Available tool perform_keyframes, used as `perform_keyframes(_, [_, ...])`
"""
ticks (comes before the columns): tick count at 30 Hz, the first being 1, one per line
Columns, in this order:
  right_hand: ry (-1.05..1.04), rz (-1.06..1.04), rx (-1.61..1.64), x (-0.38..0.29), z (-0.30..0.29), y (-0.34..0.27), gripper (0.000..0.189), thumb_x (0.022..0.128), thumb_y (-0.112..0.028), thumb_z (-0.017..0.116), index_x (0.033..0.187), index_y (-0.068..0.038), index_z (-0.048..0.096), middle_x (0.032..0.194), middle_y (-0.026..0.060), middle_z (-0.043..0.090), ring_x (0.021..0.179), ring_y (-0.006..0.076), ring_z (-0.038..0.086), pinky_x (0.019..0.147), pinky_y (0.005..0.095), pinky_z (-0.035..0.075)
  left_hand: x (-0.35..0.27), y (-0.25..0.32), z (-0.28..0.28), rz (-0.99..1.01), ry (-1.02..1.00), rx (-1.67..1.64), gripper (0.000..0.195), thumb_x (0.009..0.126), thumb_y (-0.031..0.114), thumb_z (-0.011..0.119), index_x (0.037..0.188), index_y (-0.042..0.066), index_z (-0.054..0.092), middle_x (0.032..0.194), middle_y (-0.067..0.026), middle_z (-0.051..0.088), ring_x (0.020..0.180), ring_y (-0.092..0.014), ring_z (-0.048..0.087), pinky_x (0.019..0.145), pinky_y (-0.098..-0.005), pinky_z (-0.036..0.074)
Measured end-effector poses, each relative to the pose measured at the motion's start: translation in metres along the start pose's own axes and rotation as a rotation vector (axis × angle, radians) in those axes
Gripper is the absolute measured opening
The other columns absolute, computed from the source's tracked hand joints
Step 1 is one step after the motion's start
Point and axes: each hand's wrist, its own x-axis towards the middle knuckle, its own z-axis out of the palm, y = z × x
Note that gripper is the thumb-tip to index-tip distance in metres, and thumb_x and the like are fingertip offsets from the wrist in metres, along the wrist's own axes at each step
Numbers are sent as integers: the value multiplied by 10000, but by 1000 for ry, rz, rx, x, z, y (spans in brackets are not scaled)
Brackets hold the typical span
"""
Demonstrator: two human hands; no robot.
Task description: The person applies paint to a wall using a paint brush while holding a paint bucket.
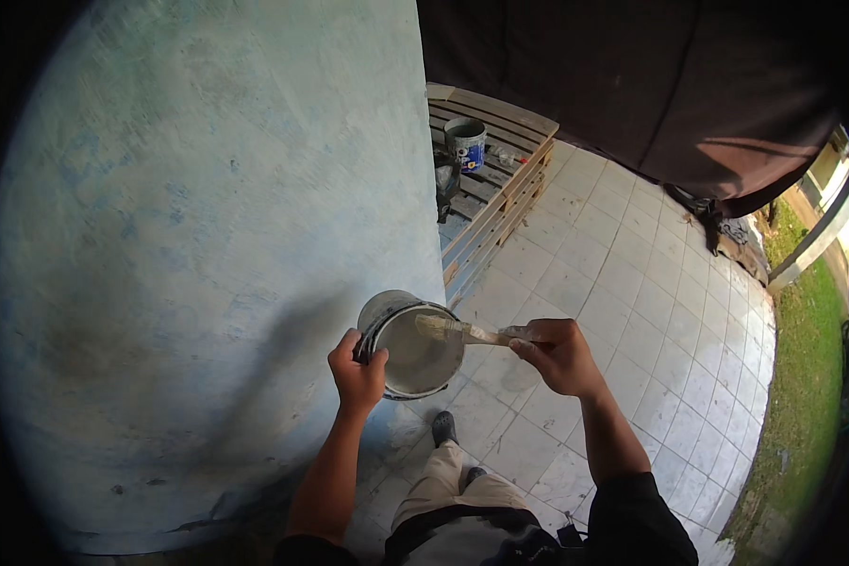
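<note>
My left hand [359, 373] grips the rim of a small paint bucket [416, 357], thumb inside the lip and fingers around the outer wall. The bucket is tilted so that its mouth faces me; a pale coating shows inside. In my right hand [557, 355] is a paintbrush [477, 333], held by its handle. The bristles reach over the bucket's opening from the right; whether they touch the inner wall I cannot tell. Left of the bucket stands a wall [205, 212] with a patchy whitish coat over blue, my shadow falling across it.
Past the wall's edge, a wooden pallet structure [509, 187] holds a larger bucket [465, 145] and a black plastic bag [447, 182]. Dark cloth [622, 78] hangs behind. Pale floor tiles [594, 283] extend right to grass [799, 368]. Crumpled cloth [739, 244] lies near the tiles' edge.
</note>
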Motion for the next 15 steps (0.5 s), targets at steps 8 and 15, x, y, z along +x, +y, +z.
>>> perform_keyframes(8, [-97, -242, -320, -33, 34, -76, 161, 825, -54, 730, 979, -10, 741, 828, 124, 638, 685, 299, 638, 648, 405, 530, -6, 90, -38, 193, 106, 5, 323, 715, 5, 640, 707, 49, 320, 597, -3, 335, 562, -74, 323, 491, -292, 264])
perform_keyframes(15, [-98, -210, -590, -58, 56, -101, 197, 895, -123, 674, 1063, -25, 700, 859, 145, 626, 709, 335, 662, 661, 431, 559, -45, 119, -56, 354, 166, 85, 279, 721, -11, 604, 689, 46, 332, 594, 1, 312, 549, -78, 307, 485, -301, 243])
